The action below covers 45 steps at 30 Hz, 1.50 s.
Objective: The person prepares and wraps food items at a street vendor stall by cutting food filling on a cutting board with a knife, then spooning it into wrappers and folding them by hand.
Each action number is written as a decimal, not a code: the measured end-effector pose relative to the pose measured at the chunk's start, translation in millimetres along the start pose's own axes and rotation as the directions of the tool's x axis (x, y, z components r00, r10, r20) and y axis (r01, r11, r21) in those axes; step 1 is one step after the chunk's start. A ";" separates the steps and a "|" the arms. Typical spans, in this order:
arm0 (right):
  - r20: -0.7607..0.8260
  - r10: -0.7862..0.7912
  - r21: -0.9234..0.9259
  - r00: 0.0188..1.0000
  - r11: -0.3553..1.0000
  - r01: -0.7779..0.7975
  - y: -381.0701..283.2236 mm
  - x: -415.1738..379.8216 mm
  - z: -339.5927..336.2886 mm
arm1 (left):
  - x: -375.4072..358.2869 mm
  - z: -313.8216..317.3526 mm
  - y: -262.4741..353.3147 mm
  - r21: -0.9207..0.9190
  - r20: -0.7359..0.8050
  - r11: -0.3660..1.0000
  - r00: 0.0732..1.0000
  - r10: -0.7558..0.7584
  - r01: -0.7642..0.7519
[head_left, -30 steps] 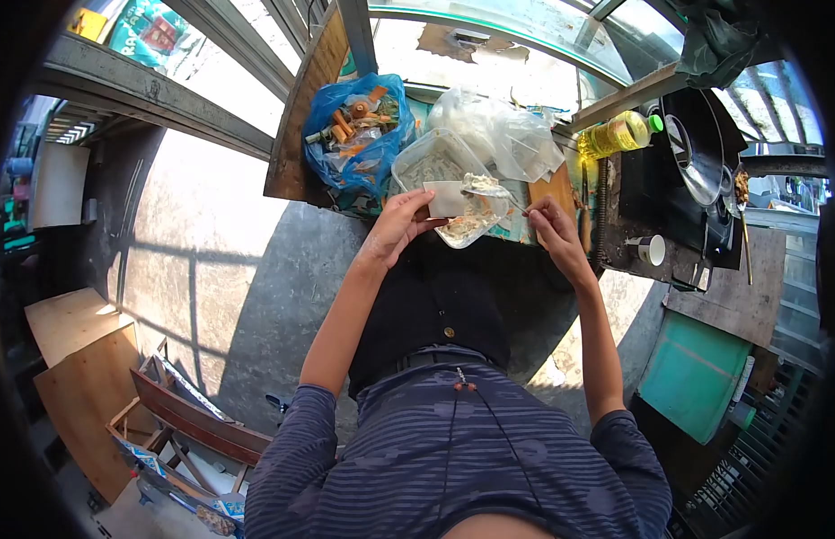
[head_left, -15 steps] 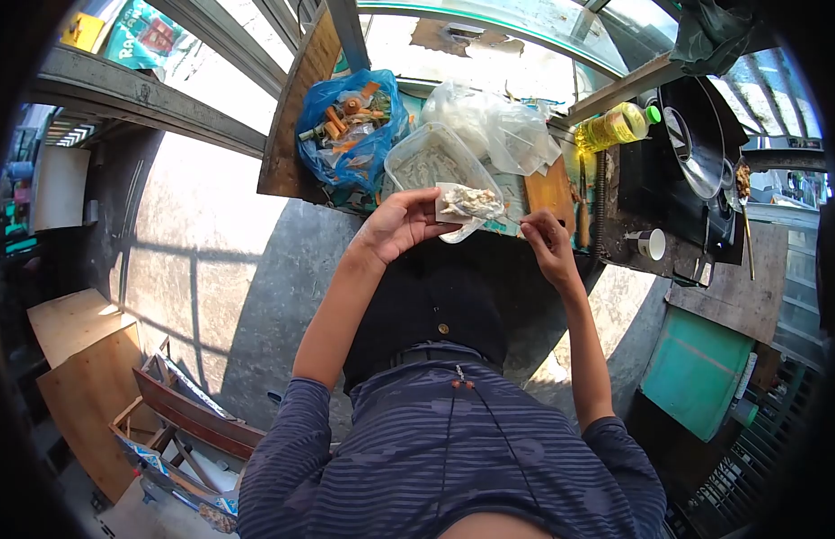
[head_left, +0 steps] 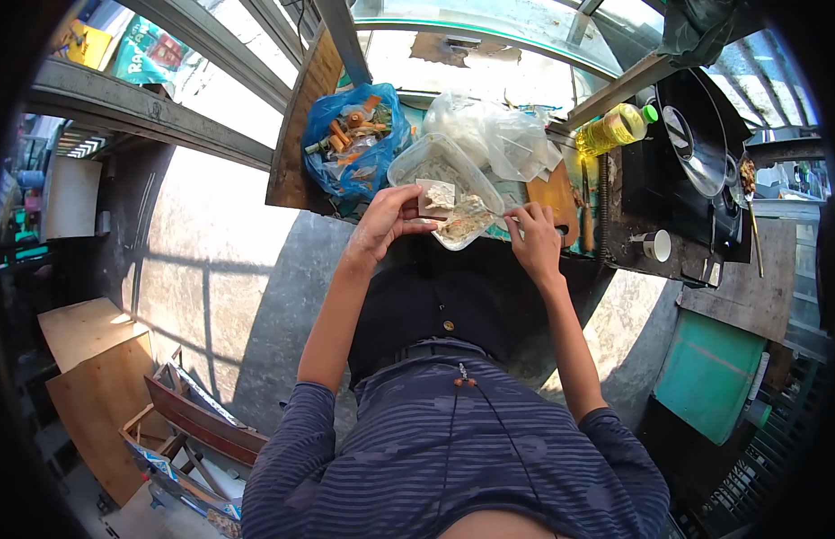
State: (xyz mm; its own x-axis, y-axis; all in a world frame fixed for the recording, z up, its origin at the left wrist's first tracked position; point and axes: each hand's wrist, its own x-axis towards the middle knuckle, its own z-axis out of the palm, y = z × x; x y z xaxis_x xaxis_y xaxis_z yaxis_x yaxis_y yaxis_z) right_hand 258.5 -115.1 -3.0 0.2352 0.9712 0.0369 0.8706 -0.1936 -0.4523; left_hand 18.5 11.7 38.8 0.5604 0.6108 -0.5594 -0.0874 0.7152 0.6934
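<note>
My left hand (head_left: 381, 223) pinches a thin square white wrapper (head_left: 425, 205) by its left side, with a small lump of pale filling (head_left: 441, 195) on it. The wrapper is over a clear plastic tub (head_left: 401, 169). More crumbly, pale-brown mixture (head_left: 469, 218) lies in the tub's near end. My right hand (head_left: 536, 238), at the tub's right side, has its fingers closed on a thin utensil (head_left: 501, 215) that reaches into the mixture. It looks like a spoon, but its tip is hard to make out.
Behind the tub lie clear plastic bags (head_left: 489, 130). A blue bag of vegetable scraps (head_left: 359, 144) stands left. To the right are an oil bottle (head_left: 610, 130), a wooden board (head_left: 554, 202), a black stove (head_left: 651, 193), a paper cup (head_left: 655, 245) and a metal lid (head_left: 702, 162).
The utensil has gone from beside the wrapper down into the tub's mixture. Less filling shows on the wrapper now. My right hand has moved slightly left, and the view has shifted a little.
</note>
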 end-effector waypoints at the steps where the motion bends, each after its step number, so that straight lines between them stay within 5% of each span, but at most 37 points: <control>1: -0.083 -0.051 0.000 0.995 0.999 0.051 -7.8 1.2 2.0 | 2.2 3.8 -0.8 0.048 -0.005 0.999 1.000 0.001 -0.001; 3: -0.241 -0.154 -0.021 0.958 0.988 0.154 -23.0 4.5 0.6 | 4.6 14.2 -2.3 0.078 0.001 0.997 1.000 0.001 -0.001; 6: -0.157 -0.102 0.328 0.982 0.933 0.149 -32.4 3.5 -1.3 | 10.8 28.9 -10.3 0.117 0.008 0.993 1.000 -0.018 0.017; 13: -0.181 0.030 0.555 0.983 0.829 0.077 -14.8 -2.1 -11.6 | 25.1 63.8 -23.6 0.340 0.062 0.939 0.997 0.041 -0.059; 25: -0.305 -0.167 0.417 0.937 0.861 0.289 32.8 1.7 -68.1 | 18.2 151.3 -31.7 0.336 0.051 0.940 0.998 0.043 -0.058; 28: -0.175 0.062 0.709 0.983 0.701 0.082 44.4 -5.7 -78.7 | 15.3 165.1 -40.8 0.117 0.072 0.990 0.995 0.064 -0.073; 32: -0.075 0.237 0.855 0.969 0.515 -0.060 66.4 -21.6 -82.2 | 17.5 182.5 -70.3 0.178 0.094 0.941 0.956 0.276 -0.289; 35: 0.006 0.239 0.817 0.971 0.559 -0.143 76.7 -34.1 -98.5 | 18.9 192.2 -92.3 0.243 0.097 0.908 0.940 0.328 -0.342; 45: -0.055 0.110 0.750 0.992 0.661 -0.031 99.1 -59.5 -114.2 | 22.0 218.8 -124.7 0.282 0.084 0.816 0.860 0.503 -0.505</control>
State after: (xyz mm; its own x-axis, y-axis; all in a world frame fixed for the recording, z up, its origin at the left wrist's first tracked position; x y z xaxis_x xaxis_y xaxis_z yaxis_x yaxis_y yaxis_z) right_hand 380.1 -207.9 51.8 0.3529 0.9349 0.0362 0.2444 -0.0548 -0.9681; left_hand 221.9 -138.4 39.4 0.5075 0.8566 -0.0936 -0.1221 0.1790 0.9763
